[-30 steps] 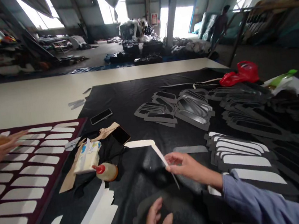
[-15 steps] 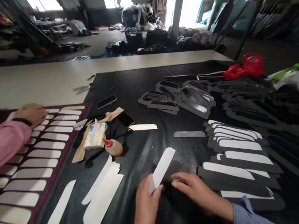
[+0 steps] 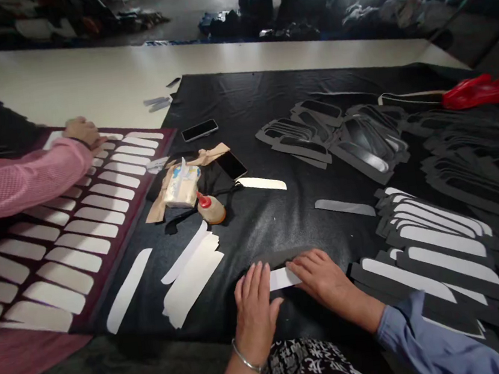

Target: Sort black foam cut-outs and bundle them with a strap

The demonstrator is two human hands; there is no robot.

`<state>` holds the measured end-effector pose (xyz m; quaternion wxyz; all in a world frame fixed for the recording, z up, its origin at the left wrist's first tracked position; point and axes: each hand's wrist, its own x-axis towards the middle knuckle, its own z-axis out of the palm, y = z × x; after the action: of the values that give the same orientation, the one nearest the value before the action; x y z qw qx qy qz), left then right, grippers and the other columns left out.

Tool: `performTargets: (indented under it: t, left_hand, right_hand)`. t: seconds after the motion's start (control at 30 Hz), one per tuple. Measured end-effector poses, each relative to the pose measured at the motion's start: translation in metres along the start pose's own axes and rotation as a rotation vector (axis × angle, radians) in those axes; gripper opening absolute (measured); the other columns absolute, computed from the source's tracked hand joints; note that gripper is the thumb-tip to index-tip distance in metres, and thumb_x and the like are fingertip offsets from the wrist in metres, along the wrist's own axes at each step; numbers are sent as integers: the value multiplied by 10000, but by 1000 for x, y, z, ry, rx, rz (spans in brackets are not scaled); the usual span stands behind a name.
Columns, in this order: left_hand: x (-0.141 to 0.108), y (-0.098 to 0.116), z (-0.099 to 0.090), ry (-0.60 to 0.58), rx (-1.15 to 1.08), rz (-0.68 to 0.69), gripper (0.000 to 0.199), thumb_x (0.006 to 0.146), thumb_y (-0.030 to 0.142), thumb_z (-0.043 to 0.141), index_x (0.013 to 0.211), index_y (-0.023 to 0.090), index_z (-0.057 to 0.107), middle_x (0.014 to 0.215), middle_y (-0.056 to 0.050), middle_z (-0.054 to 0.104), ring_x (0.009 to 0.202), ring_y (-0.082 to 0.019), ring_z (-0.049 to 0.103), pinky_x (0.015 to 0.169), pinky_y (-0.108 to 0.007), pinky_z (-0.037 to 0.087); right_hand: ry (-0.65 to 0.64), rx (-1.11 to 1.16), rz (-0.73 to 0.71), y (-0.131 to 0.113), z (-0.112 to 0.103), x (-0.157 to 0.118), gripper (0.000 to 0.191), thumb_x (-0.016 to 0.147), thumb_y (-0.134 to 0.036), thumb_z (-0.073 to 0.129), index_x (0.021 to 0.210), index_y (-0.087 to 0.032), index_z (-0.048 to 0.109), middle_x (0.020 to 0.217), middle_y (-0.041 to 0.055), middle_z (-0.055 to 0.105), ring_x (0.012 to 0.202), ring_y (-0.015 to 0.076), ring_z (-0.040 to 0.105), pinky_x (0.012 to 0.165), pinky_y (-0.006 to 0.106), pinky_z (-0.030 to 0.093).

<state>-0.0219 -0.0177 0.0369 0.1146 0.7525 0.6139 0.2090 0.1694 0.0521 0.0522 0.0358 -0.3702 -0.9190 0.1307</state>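
1. The strip (image 3: pixel 283 278), white, lies crosswise near the near edge of the black sheet (image 3: pixel 290 224), between the two hands, its ends covered by fingers.
2. The left hand (image 3: pixel 255 310) is palm down and open, fingers straight and together, thumb apart; its fingers rest at the strip's left end, not closed round it.
3. The right hand (image 3: pixel 324 275) lies over the right end, open and palm down, fingers slightly bent.
4. A dark piece (image 3: pixel 280 258) shows just beyond the strip.
5. To the left lie a white stack (image 3: pixel 193 285), fanned out, and a lone white piece (image 3: pixel 129 291).
6. To the right is a pile (image 3: pixel 442 236) of dark and white pieces; a grey strip (image 3: pixel 345 207) lies beyond it to the left.
7. Farther off are a red-capped bottle (image 3: pixel 211 208), upright or tilted I cannot tell, a packet (image 3: pixel 182 185), a cream strip (image 3: pixel 262 183) and two phones (image 3: pixel 199 130).
8. Dark cutouts (image 3: pixel 298 135) lie beyond, with a red bag (image 3: pixel 489 87) at far right.
9. At left, a person's pink-sleeved arm (image 3: pixel 25 178) reaches over a maroon sheet (image 3: pixel 133 219) bearing rows of white pieces.
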Motion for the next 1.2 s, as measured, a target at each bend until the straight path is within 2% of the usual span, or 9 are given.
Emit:
performTargets:
  t: [0.07, 0.13, 0.3, 0.67, 1.2]
  left_hand:
    - [-7, -7, 5, 55, -7, -35, 540, 829, 227, 526, 1320, 156, 315, 1288, -140, 487, 1211, -256, 416, 976, -453, 377]
    - [-13, -12, 10, 89, -28, -78, 448, 841, 222, 506, 1269, 173, 384, 1219, -124, 536, 1151, -234, 471, 946, -420, 416]
    - [-14, -13, 22, 60, -54, -116, 324, 848, 184, 481, 1171, 160, 478, 1143, -111, 560, 1091, -218, 498, 933, -395, 456]
    - [-1, -11, 35, -28, 2, -156, 394, 831, 189, 510, 1218, 139, 460, 1207, -109, 539, 1096, -248, 476, 925, -439, 472]
    - [3, -16, 41, -62, 75, -117, 418, 810, 169, 540, 1217, 107, 471, 1252, -88, 537, 1034, -232, 456, 878, -398, 483]
  right_hand:
    - [-24, 21, 49, 6, 1, 4, 331, 846, -247, 536, 1165, -162, 553, 1054, 111, 616, 969, 259, 515, 871, 414, 373]
    - [-45, 52, 81, 12, 4, 9, 326, 850, -253, 528, 1164, -170, 553, 1065, 112, 610, 977, 255, 508, 871, 408, 366]
    - [-93, 77, 66, 23, 14, 21, 323, 861, -265, 510, 1167, -169, 546, 1095, 110, 599, 990, 250, 499, 874, 395, 356]
    - [-81, 78, 46, 30, 23, 29, 311, 858, -243, 521, 1152, -146, 544, 1071, 114, 602, 976, 241, 503, 829, 382, 399]
    - [-97, 46, 69, 27, 22, 33, 287, 853, -234, 535, 1130, -161, 552, 1033, 102, 603, 936, 229, 502, 801, 356, 399]
